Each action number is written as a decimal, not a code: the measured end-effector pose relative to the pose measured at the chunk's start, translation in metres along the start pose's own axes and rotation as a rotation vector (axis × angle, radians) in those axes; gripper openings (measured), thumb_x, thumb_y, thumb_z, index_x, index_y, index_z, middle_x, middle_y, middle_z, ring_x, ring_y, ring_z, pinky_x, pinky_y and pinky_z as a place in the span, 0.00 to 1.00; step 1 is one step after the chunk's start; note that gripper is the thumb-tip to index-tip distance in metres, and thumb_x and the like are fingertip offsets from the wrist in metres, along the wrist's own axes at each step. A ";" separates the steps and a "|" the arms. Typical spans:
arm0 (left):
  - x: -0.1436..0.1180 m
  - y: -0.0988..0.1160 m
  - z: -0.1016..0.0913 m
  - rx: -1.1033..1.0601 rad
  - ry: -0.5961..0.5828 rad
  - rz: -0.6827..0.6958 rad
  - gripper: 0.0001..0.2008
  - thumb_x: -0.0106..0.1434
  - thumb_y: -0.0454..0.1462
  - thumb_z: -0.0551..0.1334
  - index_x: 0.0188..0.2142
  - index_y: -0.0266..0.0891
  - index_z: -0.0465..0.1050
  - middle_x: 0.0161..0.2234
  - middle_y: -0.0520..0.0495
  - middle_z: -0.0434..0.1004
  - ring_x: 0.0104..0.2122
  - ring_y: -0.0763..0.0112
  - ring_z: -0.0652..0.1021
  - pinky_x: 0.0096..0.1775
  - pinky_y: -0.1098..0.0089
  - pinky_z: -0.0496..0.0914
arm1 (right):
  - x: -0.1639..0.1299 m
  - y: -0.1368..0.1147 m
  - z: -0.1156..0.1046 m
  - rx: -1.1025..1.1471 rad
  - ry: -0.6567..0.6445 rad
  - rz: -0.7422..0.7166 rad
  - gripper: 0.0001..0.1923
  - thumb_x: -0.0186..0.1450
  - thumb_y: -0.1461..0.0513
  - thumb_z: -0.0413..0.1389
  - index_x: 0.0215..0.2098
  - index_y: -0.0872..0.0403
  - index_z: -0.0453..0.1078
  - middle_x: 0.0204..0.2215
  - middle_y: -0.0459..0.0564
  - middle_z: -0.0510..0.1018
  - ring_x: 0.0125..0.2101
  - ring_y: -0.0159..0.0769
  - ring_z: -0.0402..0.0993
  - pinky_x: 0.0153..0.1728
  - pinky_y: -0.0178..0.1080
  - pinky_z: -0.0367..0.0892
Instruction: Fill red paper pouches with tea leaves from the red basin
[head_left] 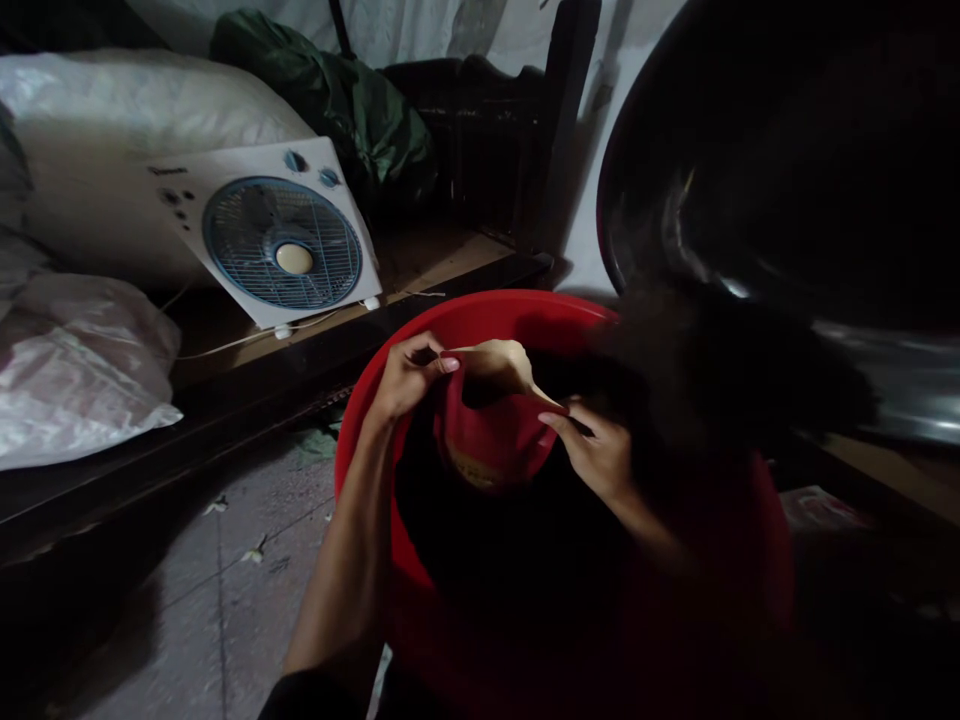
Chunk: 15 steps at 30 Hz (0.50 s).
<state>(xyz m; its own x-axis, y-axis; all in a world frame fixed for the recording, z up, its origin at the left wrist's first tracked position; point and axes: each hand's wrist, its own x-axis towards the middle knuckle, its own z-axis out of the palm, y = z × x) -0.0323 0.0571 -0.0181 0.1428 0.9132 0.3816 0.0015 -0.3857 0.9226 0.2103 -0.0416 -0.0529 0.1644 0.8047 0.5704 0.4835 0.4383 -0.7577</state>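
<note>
A large red plastic basin (480,312) stands in front of me, dark inside. Over its middle, my left hand (409,375) pinches one edge of a pale, dry leaf-like husk (499,365). My right hand (596,450) grips the husk's other end, fingers closed on it. Below the husk a small reddish piece (491,445) with a yellowish patch shows inside the basin; what it is cannot be told. Something dark and blurred (720,370) hangs over the basin's right side and hides it.
A white box fan (281,235) leans on a low wooden platform (442,262) at the left, with white sacks (75,370) beside it and a green bag (352,100) behind. A big dark round pan (787,150) fills the upper right. Grey tiled floor (225,590) lies lower left.
</note>
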 end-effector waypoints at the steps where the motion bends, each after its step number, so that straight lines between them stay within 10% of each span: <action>1: 0.000 0.000 -0.001 -0.034 -0.003 0.001 0.20 0.44 0.47 0.77 0.22 0.39 0.70 0.23 0.54 0.71 0.25 0.75 0.70 0.29 0.73 0.65 | 0.001 -0.002 0.000 -0.010 0.010 0.004 0.19 0.64 0.47 0.60 0.22 0.50 0.71 0.22 0.45 0.74 0.26 0.34 0.69 0.33 0.37 0.69; 8: -0.004 0.001 -0.019 -0.135 -0.191 -0.091 0.22 0.41 0.47 0.78 0.21 0.38 0.68 0.24 0.53 0.70 0.26 0.75 0.70 0.30 0.72 0.64 | 0.019 0.050 -0.013 -0.024 -0.120 0.367 0.30 0.69 0.40 0.45 0.29 0.54 0.71 0.23 0.47 0.72 0.26 0.35 0.69 0.28 0.36 0.66; 11: -0.006 0.003 -0.025 -0.112 -0.247 -0.075 0.20 0.44 0.45 0.77 0.20 0.39 0.69 0.23 0.54 0.68 0.25 0.75 0.69 0.30 0.72 0.64 | 0.008 0.082 -0.008 -0.223 -0.437 0.457 0.28 0.70 0.45 0.44 0.48 0.56 0.74 0.41 0.56 0.79 0.42 0.47 0.76 0.40 0.45 0.72; 15: -0.006 0.007 -0.027 0.039 -0.255 -0.073 0.15 0.47 0.47 0.75 0.27 0.42 0.78 0.25 0.49 0.74 0.30 0.68 0.74 0.34 0.67 0.67 | -0.034 0.096 0.014 -0.531 -0.945 0.343 0.34 0.58 0.45 0.63 0.59 0.49 0.71 0.63 0.64 0.67 0.65 0.67 0.54 0.57 0.71 0.56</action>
<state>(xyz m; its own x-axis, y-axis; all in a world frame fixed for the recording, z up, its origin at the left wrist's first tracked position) -0.0600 0.0527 -0.0122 0.3859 0.8782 0.2826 0.0588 -0.3291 0.9425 0.2394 -0.0215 -0.1499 -0.2473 0.9279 -0.2790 0.8780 0.0927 -0.4697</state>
